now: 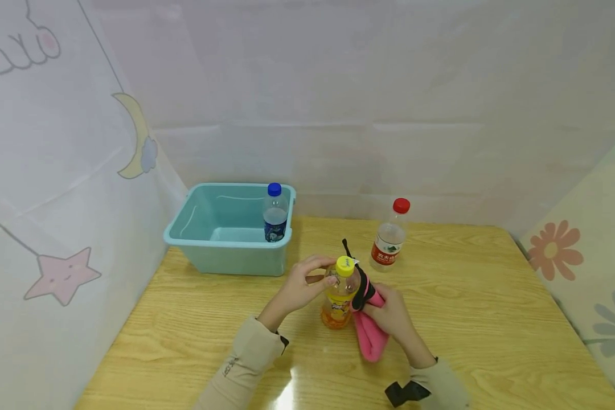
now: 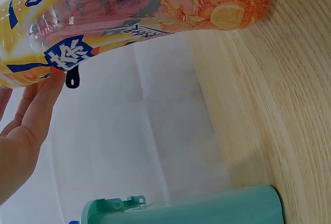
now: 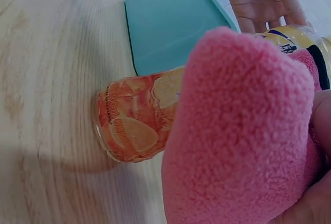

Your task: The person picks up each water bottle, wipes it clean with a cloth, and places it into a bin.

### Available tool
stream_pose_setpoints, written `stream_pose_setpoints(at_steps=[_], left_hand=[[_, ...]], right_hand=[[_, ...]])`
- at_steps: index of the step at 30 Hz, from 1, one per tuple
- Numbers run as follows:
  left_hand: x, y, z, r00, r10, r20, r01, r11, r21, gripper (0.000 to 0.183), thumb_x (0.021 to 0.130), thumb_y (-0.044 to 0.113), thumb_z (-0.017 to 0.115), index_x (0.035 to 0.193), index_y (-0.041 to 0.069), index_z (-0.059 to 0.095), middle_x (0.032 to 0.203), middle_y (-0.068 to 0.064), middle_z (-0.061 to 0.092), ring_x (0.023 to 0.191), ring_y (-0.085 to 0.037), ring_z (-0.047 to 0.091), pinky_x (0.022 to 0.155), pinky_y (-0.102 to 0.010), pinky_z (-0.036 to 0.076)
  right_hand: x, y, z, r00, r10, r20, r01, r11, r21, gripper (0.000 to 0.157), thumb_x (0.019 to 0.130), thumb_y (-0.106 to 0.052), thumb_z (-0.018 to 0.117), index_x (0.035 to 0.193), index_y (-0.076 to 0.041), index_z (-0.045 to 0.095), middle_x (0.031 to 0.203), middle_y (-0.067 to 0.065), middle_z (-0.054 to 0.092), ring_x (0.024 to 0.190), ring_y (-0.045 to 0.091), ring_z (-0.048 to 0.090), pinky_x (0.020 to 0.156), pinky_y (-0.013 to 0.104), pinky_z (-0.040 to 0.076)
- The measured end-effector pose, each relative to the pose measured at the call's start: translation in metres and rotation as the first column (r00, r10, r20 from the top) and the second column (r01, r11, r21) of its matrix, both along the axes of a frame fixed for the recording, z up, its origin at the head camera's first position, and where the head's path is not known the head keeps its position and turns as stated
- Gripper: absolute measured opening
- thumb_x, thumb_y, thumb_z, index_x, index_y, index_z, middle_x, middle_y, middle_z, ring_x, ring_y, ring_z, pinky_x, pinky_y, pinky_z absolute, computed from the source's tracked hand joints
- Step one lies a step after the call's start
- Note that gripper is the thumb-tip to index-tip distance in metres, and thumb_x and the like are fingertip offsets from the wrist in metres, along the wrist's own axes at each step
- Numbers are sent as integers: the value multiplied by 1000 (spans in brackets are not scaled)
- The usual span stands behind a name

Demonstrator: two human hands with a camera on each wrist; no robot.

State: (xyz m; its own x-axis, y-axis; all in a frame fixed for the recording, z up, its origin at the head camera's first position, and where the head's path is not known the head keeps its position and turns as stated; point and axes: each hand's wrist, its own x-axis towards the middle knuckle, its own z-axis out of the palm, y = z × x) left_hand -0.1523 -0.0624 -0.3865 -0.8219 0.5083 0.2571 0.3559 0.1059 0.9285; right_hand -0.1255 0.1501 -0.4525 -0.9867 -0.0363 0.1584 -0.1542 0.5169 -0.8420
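A yellow-capped drink bottle (image 1: 337, 310) with an orange-and-yellow label stands upright on the table. My left hand (image 1: 302, 285) holds it near the top, thumb in front and fingers behind; the left wrist view shows those fingers (image 2: 39, 107) against the bottle's far side. In my right hand (image 1: 393, 314) is a folded pink fleece cloth (image 1: 371, 339) with black trim and a black loop. The cloth lies against the bottle's right side. Seen from the right wrist, the fuzzy cloth (image 3: 243, 120) covers much of the bottle (image 3: 137, 118).
A teal plastic basin (image 1: 236, 259) stands at the back left, holding a blue-capped bottle (image 1: 275, 216). Behind my right hand is a red-capped water bottle (image 1: 389, 239). White cloth hangs behind the wooden table (image 1: 492, 319) and at both sides.
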Motion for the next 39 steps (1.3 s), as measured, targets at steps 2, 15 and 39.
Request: stream_pose_setpoints(at_steps=[2, 15, 39], left_hand=[[0, 0, 0, 1000, 0, -3, 0, 1000, 1, 33, 88, 1, 58, 118, -10, 53, 120, -24, 50, 112, -36, 49, 88, -46, 46], [2, -2, -1, 999, 14, -29, -14, 1000, -7, 34, 88, 1, 57, 120, -10, 52, 120, -25, 50, 112, -38, 48, 88, -41, 47], [7, 4, -2, 997, 36, -63, -37, 999, -16, 31, 89, 1, 55, 118, -9, 52, 119, -23, 51, 113, -34, 48, 90, -44, 45]], right_hand=[[-1, 0, -3, 1000, 1, 24, -1, 1000, 1, 23, 68, -1, 76, 90, -1, 67, 81, 9, 65, 68, 14, 53, 57, 25, 45], [-7, -2, -20, 994, 80, 80, -85, 994, 71, 25, 69, -4, 75, 93, -3, 69, 80, 5, 65, 70, 12, 54, 62, 27, 46], [2, 5, -23, 986, 137, 97, -157, 959, 235, 33, 71, -11, 76, 102, -4, 68, 89, 6, 66, 73, 11, 54, 61, 26, 45]])
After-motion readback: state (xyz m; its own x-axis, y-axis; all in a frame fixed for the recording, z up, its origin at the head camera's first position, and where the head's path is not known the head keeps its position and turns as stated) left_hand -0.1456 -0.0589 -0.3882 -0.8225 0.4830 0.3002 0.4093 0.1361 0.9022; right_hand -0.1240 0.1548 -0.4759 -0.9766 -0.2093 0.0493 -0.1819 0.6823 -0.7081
